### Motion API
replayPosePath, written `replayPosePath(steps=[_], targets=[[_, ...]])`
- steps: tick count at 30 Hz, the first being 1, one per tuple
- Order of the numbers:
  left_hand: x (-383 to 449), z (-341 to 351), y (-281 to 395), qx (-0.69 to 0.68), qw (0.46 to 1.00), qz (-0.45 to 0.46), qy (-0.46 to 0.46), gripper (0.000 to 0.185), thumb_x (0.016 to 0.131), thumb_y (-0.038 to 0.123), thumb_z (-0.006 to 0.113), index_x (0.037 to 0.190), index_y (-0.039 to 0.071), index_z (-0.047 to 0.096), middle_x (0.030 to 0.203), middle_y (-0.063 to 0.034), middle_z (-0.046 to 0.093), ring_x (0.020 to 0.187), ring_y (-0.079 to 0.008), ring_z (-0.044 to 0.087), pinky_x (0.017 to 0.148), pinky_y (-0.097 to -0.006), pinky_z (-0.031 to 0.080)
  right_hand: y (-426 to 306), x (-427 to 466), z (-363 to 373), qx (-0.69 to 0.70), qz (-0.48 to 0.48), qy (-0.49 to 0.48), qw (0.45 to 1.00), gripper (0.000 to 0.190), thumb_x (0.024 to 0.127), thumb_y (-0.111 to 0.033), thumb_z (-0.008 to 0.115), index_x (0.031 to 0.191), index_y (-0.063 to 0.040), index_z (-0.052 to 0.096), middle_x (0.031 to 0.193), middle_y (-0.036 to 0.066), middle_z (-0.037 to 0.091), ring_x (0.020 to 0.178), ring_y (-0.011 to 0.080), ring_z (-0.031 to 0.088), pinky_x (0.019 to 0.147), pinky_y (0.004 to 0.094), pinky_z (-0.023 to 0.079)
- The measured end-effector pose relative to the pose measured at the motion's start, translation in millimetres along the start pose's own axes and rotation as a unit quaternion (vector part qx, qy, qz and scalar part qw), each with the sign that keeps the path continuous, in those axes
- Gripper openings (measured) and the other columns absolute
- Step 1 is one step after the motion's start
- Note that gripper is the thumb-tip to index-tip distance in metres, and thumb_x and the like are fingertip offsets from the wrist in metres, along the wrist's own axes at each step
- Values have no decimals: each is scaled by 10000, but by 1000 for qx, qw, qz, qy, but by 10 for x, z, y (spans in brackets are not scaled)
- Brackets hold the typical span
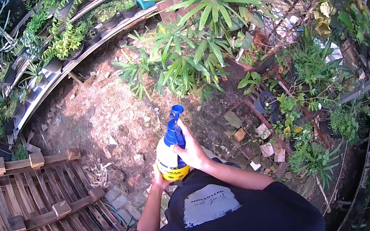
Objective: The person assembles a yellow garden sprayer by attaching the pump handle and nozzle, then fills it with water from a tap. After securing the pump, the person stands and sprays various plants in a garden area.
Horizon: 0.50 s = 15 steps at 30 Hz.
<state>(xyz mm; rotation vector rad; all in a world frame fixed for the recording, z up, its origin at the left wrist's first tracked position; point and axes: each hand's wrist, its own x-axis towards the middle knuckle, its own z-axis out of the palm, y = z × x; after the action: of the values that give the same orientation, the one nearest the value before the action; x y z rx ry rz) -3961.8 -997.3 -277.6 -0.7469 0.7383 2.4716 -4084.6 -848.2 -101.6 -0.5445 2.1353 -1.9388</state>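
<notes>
A hand-pump pressure sprayer point(171, 155) with a yellow and white bottle and a blue head is held close to my chest. My left hand point(160, 177) cups the lower left side of the bottle near its base. Around the upper right of the sprayer, by its blue head, my right hand point(190, 151) is closed. The round blue pump knob point(177, 109) rises above the right hand's fingers. The bottle's far side is hidden, and so are some of the left fingers. The bottle bears writing.
A wooden pallet point(53, 213) lies at the lower left. Several potted plants line a tiered shelf point(48, 78) at the upper left. A fan-leaved palm point(192, 51) stands ahead. Stone rubble point(233, 120) and a dark pot point(265, 102) are on the right; a green hose point(115, 211) lies beside the pallet.
</notes>
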Motion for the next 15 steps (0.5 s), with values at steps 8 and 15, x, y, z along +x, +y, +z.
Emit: replayPosePath(steps=[8, 15], targets=[[1, -539, 1085, 22, 998, -48, 32, 882, 922, 750, 167, 1502, 134, 419, 1442, -169, 533, 1263, -408, 558, 987, -613, 481, 233, 889, 820, 78, 68, 13, 995, 851, 855, 62, 628, 1567, -15, 169, 1487, 188, 375, 1330, 262, 439, 1109, 368, 383], [239, -1204, 2399, 113, 985, -113, 70, 919, 913, 780, 101, 1488, 149, 440, 1400, -161, 573, 1218, -412, 590, 932, -618, 505, 634, 1985, 1665, 180, 155, 112, 965, 841, 832, 83, 682, 1544, -76, 263, 1233, 70, 546, 1100, 176, 581, 983, 313, 492]])
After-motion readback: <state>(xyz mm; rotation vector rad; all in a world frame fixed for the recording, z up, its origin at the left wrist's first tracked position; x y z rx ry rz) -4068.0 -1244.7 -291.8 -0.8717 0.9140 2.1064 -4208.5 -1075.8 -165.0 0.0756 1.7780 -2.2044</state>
